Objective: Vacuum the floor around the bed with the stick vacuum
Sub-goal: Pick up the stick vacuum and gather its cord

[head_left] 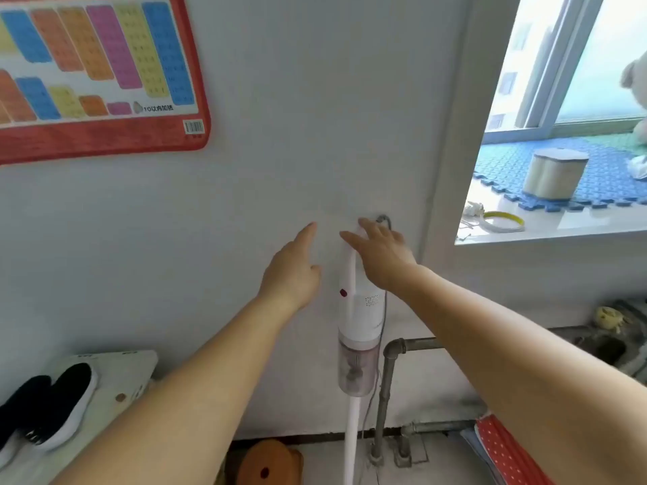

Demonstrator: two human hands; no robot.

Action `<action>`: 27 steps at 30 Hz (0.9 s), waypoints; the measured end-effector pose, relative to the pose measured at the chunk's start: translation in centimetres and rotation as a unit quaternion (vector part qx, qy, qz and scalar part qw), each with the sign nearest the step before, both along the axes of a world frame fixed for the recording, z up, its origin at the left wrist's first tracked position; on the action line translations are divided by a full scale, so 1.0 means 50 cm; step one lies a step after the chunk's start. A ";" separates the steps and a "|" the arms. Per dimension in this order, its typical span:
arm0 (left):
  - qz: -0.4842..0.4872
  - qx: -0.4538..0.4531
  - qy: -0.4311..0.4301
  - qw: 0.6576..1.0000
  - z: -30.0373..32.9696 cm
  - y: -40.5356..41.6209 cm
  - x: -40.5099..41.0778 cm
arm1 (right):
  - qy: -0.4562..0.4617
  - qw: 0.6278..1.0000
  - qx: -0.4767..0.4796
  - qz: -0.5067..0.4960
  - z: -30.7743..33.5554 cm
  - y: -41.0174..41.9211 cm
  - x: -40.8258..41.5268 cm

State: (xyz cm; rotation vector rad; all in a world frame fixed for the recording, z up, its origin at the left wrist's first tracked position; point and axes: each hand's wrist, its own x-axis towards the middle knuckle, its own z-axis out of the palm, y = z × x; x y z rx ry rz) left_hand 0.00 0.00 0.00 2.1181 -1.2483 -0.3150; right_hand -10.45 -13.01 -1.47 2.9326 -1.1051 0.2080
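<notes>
Two hands open, right grip [381, 255] touching stick vac [359, 330] handle, left grip [292, 274] beside.

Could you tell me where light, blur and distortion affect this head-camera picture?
Head view: daylight washes out the window at upper right; the wide lens bows the red-bordered wall chart; both open hands, left hand and right hand, look slightly soft near the white stick vacuum.

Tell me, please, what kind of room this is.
Probably a room in a home, perhaps a child's bedroom. A colourful learning chart hangs on the wall, foam puzzle mats cover the window ledge beside a plush toy, and a stick vacuum hangs against the wall.
</notes>
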 end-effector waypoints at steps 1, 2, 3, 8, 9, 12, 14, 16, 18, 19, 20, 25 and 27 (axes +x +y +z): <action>0.006 0.005 0.023 1.000 -0.009 -0.003 0.000 | 0.024 0.999 -0.025 0.001 -0.004 -0.014 0.010; 0.012 0.004 0.045 0.999 -0.022 -0.010 0.003 | 0.022 0.999 -0.046 0.011 -0.011 -0.034 0.021; 0.019 0.012 0.062 0.998 -0.040 -0.012 0.005 | 0.029 0.997 -0.070 0.017 -0.021 -0.051 0.035; 0.041 0.031 0.131 0.990 -0.099 -0.015 0.004 | 0.040 0.987 -0.145 0.056 -0.008 -0.082 0.067; 0.047 0.032 0.137 0.989 -0.105 -0.014 0.002 | 0.048 0.986 -0.151 0.057 -0.004 -0.084 0.066; 0.062 0.034 0.159 0.985 -0.109 -0.012 -0.006 | 0.069 0.983 -0.157 0.072 0.008 -0.063 0.054; 0.060 0.031 0.177 0.982 -0.105 -0.009 -0.019 | 0.075 0.980 -0.162 0.091 0.022 -0.032 0.038; 0.056 0.028 0.186 0.981 -0.097 -0.002 -0.037 | 0.077 0.978 -0.161 0.106 0.034 0.006 0.020; 0.046 0.023 0.178 0.983 -0.092 0.007 -0.055 | 0.076 0.976 -0.168 0.119 0.042 0.043 0.002; 0.039 0.014 0.174 0.984 -0.090 0.016 -0.064 | 0.075 0.974 -0.173 0.122 0.045 0.062 -0.008; 0.035 0.008 0.174 0.984 -0.087 0.031 -0.075 | 0.078 0.974 -0.175 0.121 0.052 0.085 -0.021; 0.022 -0.024 0.170 0.985 -0.088 0.103 -0.124 | 0.085 0.975 -0.180 0.099 0.072 0.176 -0.086; 0.006 -0.031 0.174 0.984 -0.088 0.141 -0.147 | 0.080 0.974 -0.190 0.090 0.073 0.216 -0.117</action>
